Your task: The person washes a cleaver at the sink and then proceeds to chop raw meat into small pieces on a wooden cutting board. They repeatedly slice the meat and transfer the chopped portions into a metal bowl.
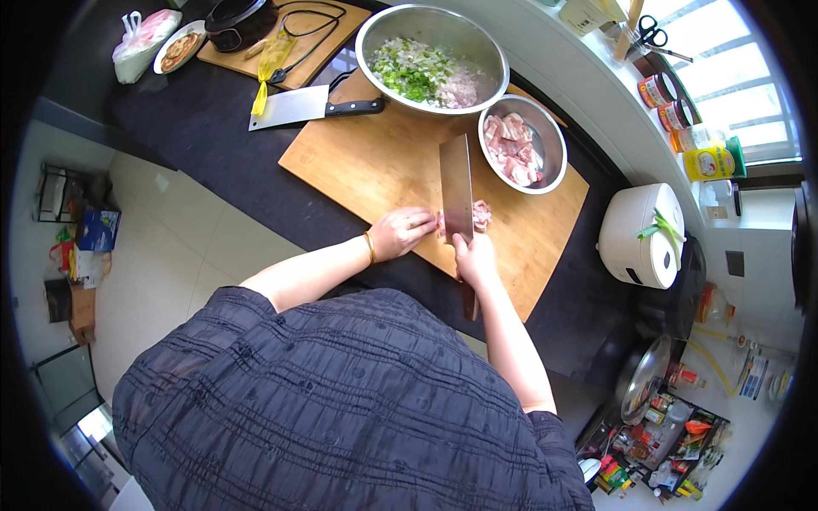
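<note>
While the right grip holds the cleaver, its length points forward.

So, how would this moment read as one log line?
right fingers: gripping cleaver | left fingers: close beside it | cutting board: meat pieces | smaller metal bowl: sliced meat

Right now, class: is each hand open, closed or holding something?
Left hand: fingers bent, at the meat beside the cleaver; whether it grips cannot be told.
Right hand: closed, holding that cleaver by its handle.
</note>
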Motion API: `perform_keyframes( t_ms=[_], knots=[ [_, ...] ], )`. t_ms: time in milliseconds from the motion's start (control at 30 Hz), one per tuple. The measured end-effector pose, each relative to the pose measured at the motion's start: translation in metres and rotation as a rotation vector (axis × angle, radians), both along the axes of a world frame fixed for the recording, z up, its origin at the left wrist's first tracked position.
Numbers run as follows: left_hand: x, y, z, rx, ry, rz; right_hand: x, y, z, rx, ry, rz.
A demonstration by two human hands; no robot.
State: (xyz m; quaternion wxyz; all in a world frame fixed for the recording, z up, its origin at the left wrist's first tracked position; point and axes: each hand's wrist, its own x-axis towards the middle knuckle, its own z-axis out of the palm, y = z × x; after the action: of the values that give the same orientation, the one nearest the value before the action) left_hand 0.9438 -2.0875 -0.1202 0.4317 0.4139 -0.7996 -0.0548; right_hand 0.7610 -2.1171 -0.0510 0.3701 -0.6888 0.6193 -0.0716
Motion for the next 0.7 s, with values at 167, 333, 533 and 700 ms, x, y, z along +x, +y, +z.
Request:
perform_keyframes(
  t_ms=[167,333,533,700],
  knots=[
    [0.008,0.009,0.013,-0.038,-0.025,0.089,-0.009,0.013,0.029,-0.165,0.116,0.086],
    [0.002,0.010,0.015,-0.022,0.003,0.098,-0.012,0.034,0.024,-0.075,0.110,0.097],
    [0.007,0.004,0.021,-0.065,-0.056,0.054,-0.011,0.044,0.031,-0.078,0.132,0.152],
    [0.008,0.001,0.010,0.004,-0.150,-0.022,-0.012,0.048,0.016,-0.164,0.158,0.202]
  ],
)
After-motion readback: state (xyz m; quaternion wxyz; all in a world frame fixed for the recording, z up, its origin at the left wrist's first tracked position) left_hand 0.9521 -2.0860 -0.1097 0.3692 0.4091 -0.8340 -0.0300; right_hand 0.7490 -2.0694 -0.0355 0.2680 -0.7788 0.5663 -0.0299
